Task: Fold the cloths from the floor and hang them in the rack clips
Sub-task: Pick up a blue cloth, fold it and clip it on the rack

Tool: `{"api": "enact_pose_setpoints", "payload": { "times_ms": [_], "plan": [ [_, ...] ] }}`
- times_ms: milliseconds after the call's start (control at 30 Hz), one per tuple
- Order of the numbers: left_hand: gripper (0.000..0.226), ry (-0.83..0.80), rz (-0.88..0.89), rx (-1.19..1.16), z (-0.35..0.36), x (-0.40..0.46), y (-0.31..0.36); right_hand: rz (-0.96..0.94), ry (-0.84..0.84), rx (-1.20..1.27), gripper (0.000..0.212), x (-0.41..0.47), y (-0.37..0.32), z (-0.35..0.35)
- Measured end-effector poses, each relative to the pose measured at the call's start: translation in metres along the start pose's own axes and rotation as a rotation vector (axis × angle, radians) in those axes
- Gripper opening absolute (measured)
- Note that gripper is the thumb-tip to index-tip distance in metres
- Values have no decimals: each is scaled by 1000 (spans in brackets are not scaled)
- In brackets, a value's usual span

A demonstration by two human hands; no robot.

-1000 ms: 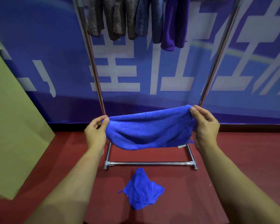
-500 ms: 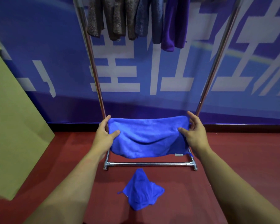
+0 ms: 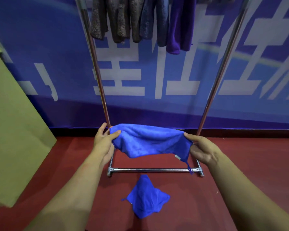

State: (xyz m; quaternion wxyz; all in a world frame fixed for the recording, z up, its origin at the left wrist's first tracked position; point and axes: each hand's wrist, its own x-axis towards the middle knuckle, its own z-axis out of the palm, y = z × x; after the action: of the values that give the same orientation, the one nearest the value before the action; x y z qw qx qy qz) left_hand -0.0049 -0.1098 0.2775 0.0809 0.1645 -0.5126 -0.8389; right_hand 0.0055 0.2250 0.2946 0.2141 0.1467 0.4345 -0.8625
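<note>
The blue cloth [image 3: 150, 142] I am holding is soft, fuzzy microfibre, folded over into a long band that sags in the middle like a shallow hammock. Its long axis runs left to right in front of me, level with the lower part of the rack, in the air above the red floor [image 3: 240, 164]. A small white tag and a thin hanging loop dangle from its lower right corner, the loop reaching down across the rack's base bar.

My left hand [image 3: 103, 142] grips the left end, thumb pressed on top and fingers curled behind the fabric. My right hand [image 3: 202, 149] pinches the right end between thumb and fingers, the palm turned inward.

Below, a second blue cloth [image 3: 147, 199] of the same nap lies crumpled on the floor, roughly triangular, with its peak pointing toward the rack.

The rack [image 3: 153, 170] is shiny chrome tubing: two slanted uprights and a low horizontal bar on small feet. From its top hang several cloths [image 3: 140, 19], brownish, grey-blue and one purple, all plush; the clips that hold them are out of view.

A flat tan cardboard panel [image 3: 15, 130] leans at my left, and a smooth blue banner [image 3: 157, 72] with big white characters covers the wall behind.
</note>
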Motion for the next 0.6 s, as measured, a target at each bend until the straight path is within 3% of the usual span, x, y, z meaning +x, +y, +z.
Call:
{"api": "enact_pose_setpoints", "payload": {
  "times_ms": [67, 133, 200, 300, 400, 500, 600],
  "plan": [
    [72, -7, -82, -68, 1, 1, 0, 7, -27, 11, 83, 5, 3, -3],
    [51, -83, -165, -95, 0, 0, -1, 21, 3, 2, 39, 3, 5, 3],
    [34, -119, -253, -131, -1, -1, -3, 48, 28, -29, 19, 2, 8, 6],
    [23, -157, -299, -145, -3, -1, -5, 63, 39, -32, 31, 5, 10, 4],
    [21, -145, -226, -36, -6, -2, -9, 50, 60, -108, 21, 9, 14, 1],
    [14, -47, -3, 369, -12, 1, -16, -77, 170, -389, 14, 15, 20, -5],
    [10, -82, 192, 684, -14, 1, -12, -165, 334, -596, 26, 22, 25, -12]
  ]
}}
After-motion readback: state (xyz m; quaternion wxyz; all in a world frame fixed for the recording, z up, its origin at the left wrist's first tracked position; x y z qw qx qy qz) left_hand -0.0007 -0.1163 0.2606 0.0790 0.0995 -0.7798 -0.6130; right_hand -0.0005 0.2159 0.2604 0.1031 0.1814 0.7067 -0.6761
